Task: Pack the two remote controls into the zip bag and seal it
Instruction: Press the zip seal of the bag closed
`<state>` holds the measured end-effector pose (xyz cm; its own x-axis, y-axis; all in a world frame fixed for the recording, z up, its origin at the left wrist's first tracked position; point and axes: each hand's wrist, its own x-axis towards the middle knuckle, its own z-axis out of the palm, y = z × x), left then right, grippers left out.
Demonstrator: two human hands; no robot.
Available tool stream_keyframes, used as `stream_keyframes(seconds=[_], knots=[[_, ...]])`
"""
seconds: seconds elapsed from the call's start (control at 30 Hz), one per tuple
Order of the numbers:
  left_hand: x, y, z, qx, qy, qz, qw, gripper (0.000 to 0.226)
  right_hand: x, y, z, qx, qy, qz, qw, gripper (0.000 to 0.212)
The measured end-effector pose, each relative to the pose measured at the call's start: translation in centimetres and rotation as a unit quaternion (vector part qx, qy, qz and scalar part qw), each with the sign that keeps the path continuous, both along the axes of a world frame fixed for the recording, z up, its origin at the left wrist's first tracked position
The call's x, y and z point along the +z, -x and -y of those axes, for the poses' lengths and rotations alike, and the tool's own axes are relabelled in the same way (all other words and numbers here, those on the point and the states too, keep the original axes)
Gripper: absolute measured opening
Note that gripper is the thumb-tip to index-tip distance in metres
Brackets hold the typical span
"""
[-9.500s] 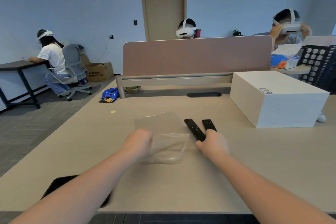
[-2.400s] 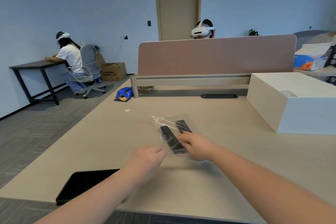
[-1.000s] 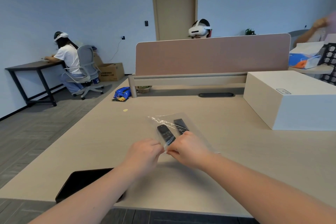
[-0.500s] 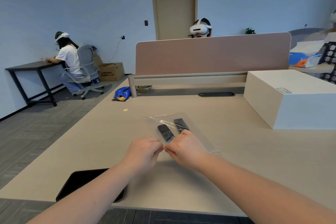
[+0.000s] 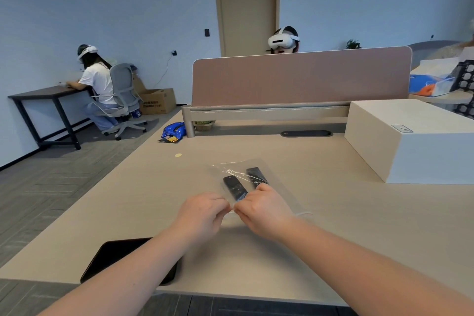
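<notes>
Nowhere any brand legible; small label (image 5: 402, 128) on top of the white box (image 5: 410, 141), print too tiny to read; dark print on the cardboard box (image 5: 157, 104), far left of the white box by the wall, also unreadable; blue packet (image 5: 174, 132) beyond the desk (image 5: 333, 213) edge, left of the white box, colourful but blurred.

Clear zip bag (image 5: 246, 182) lying flat on the desk, left of and nearer than the white box; inside it, side by side, left remote control (image 5: 234, 187) and right remote control (image 5: 256, 176), both black, buttons faint through crinkled plastic; near ends hidden behind the knuckles.

Left hand (image 5: 202, 215) and right hand (image 5: 264, 209) almost touching at the bag's near edge, fingertips of each pinched together on the plastic there; exact contact on the zip strip hidden by the fingers; sealed or unsealed impossible to tell; right corner of the bag hard to trace against the desk.

Black phone (image 5: 128, 259) at the near desk edge, far left of the white box, partly covered by the left forearm; yellow dot (image 5: 178, 155) on the desk left of the box; pink divider (image 5: 300, 77) behind the box; beyond it, someone's head with a white headset (image 5: 282, 40), body hidden; another seated person (image 5: 97, 84) at a dark table far left; objects at the right frame edge cut off.
</notes>
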<state>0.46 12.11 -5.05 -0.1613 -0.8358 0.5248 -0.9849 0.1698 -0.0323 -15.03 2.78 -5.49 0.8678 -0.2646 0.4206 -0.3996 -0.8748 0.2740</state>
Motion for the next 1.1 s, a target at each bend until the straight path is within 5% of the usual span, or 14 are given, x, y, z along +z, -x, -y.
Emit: stream_keyframes(seconds=[1.1], knots=[[-0.2,1.0,0.3,0.008,0.03,0.043,0.999,0.034,-0.4,1.1,0.5,-0.014,0.003,0.013,1.0,0.028]])
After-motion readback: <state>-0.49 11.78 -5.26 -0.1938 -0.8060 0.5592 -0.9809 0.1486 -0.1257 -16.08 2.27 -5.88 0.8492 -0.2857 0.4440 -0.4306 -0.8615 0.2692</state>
